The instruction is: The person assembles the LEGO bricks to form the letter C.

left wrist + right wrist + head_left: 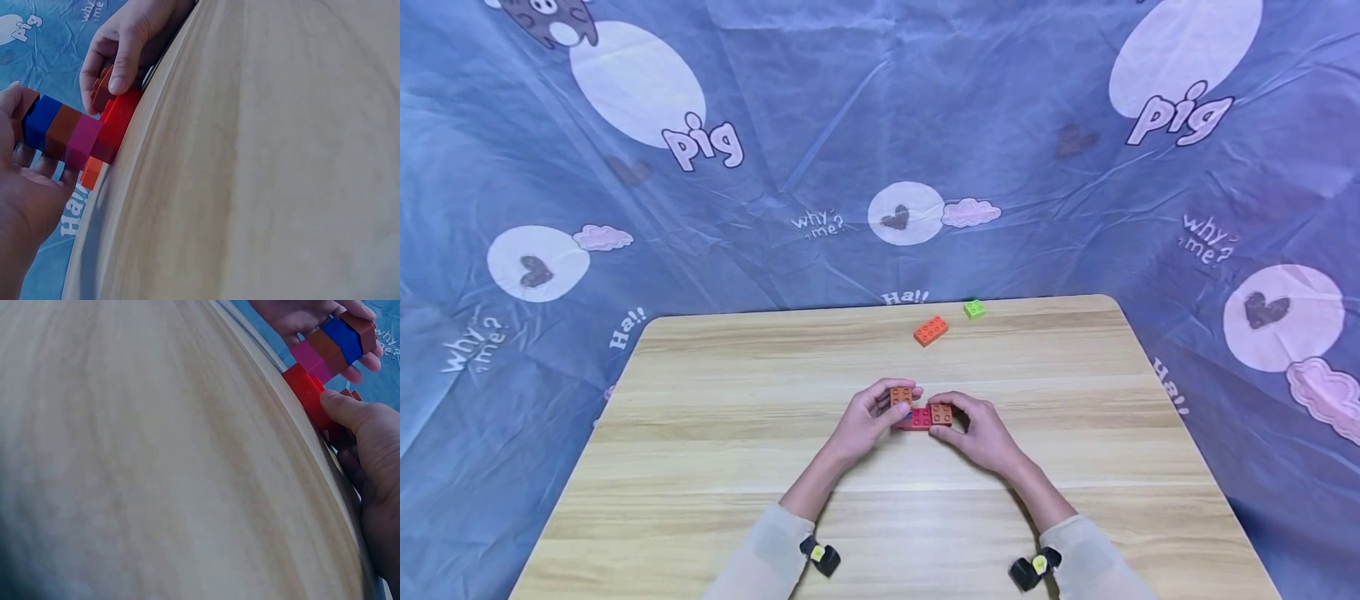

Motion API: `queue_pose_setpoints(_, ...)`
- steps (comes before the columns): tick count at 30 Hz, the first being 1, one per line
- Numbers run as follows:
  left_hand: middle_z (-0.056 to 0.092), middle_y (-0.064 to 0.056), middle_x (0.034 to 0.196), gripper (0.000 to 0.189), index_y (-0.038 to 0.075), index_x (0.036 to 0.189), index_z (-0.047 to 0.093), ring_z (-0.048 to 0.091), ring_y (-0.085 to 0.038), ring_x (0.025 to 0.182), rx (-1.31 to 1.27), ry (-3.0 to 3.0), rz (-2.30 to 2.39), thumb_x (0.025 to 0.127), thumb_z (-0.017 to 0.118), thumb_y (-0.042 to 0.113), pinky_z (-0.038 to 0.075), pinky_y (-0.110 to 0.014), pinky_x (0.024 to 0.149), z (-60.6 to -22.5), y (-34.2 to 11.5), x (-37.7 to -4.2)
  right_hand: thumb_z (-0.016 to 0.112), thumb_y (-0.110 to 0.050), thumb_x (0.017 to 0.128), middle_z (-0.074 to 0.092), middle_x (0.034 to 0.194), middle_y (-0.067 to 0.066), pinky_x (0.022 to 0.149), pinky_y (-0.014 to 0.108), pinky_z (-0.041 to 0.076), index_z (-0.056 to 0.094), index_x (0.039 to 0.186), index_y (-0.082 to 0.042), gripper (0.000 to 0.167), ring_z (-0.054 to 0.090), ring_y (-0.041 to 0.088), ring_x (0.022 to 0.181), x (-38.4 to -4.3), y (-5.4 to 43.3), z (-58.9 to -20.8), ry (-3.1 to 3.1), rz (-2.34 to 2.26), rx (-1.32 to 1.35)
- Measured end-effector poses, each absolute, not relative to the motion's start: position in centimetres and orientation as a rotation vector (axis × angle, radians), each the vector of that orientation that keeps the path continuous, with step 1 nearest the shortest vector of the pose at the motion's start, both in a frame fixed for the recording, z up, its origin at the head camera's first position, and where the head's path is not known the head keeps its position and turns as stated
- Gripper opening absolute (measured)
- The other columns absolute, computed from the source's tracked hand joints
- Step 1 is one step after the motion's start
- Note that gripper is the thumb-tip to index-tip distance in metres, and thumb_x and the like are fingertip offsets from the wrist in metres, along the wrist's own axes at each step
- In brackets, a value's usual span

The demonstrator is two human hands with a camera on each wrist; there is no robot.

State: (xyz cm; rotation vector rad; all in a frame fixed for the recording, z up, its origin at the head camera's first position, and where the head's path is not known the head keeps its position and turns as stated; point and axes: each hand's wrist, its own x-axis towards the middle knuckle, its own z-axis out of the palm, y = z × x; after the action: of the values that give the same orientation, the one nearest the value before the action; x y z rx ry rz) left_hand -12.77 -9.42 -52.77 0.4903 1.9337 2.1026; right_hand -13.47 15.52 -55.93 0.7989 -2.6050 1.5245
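Observation:
A long red toy brick [921, 417] lies low on the table. From its left end rises a tower of small bricks, with pink [82, 140] lowest, then brown [63, 131], blue [42, 122] and another brown brick [900, 394] on top. My left hand [867, 419] grips this tower near its top, thumb on the near side and fingers behind. At the red brick's right end, my right hand [981, 429] pinches a studded brown brick [941, 414] between thumb and fingers. The thumb of that hand comes right to the red brick's edge in the right wrist view.
Farther back on the wooden table [737, 400] lie an orange brick [931, 331] and a small lime-green brick [974, 309], close to the rear edge. A blue printed cloth [790, 100] hangs behind and along both sides.

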Motion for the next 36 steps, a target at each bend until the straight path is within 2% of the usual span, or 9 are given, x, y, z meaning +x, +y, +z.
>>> queue_pose_setpoints(4,0.069,-0.015,0.137,0.036,0.003,0.140,0.063,0.060,-0.044,0.130,0.504,1.944,2.108,0.105,0.067,0.011,0.057,-0.028,0.103,-52.77,-9.43,-12.78,0.088,-0.014,0.088,0.075,0.123,-0.003,0.095,0.033,0.060,0.072,0.127,-0.014,0.042,0.070,0.016,0.114,-13.54,15.53,-55.99,-2.622,1.542,0.790)
queue_pose_setpoints(8,0.069,-0.013,0.138,0.037,0.006,0.139,0.065,0.058,-0.050,0.131,0.520,1.956,2.103,0.103,0.069,0.012,0.055,-0.028,0.106,-52.82,-9.48,-12.78,0.088,-0.014,0.088,0.075,0.124,-0.003,0.096,0.034,0.059,0.072,0.128,-0.014,0.043,0.070,0.015,0.115,-13.58,15.54,-56.13,-2.637,1.533,0.781)
queue_pose_setpoints(13,0.069,-0.013,0.138,0.037,0.006,0.139,0.065,0.059,-0.048,0.131,0.533,1.974,2.089,0.103,0.070,0.011,0.054,-0.030,0.108,-52.82,-9.56,-12.72,0.088,-0.014,0.088,0.075,0.124,-0.002,0.098,0.035,0.059,0.072,0.128,-0.014,0.043,0.069,0.016,0.115,-13.51,15.56,-56.18,-2.639,1.523,0.780)
queue_pose_setpoints(21,0.071,-0.012,0.135,0.034,0.007,0.136,0.067,0.065,-0.037,0.127,0.565,2.030,2.046,0.102,0.070,0.011,0.057,-0.032,0.105,-52.86,-9.65,-12.89,0.088,-0.014,0.089,0.075,0.124,-0.003,0.098,0.035,0.059,0.072,0.128,-0.013,0.042,0.069,0.015,0.116,-13.60,15.60,-56.27,-2.647,1.532,0.774)
queue_pose_setpoints(29,0.072,-0.009,0.133,0.032,0.008,0.134,0.068,0.068,-0.035,0.122,0.621,2.066,2.032,0.102,0.071,0.011,0.058,-0.037,0.104,-53.02,-9.84,-13.11,0.088,-0.014,0.089,0.075,0.125,-0.002,0.098,0.035,0.059,0.072,0.128,-0.013,0.043,0.069,0.016,0.116,-13.61,15.53,-56.21,-2.641,1.525,0.783)
queue_pose_setpoints(36,0.073,-0.012,0.129,0.031,0.007,0.132,0.069,0.071,-0.035,0.117,0.638,2.111,2.016,0.102,0.071,0.009,0.060,-0.035,0.101,-52.95,-9.81,-13.06,0.088,-0.014,0.088,0.075,0.125,-0.002,0.099,0.036,0.059,0.072,0.128,-0.016,0.043,0.070,0.017,0.117,-13.51,15.51,-56.10,-2.657,1.516,0.770)
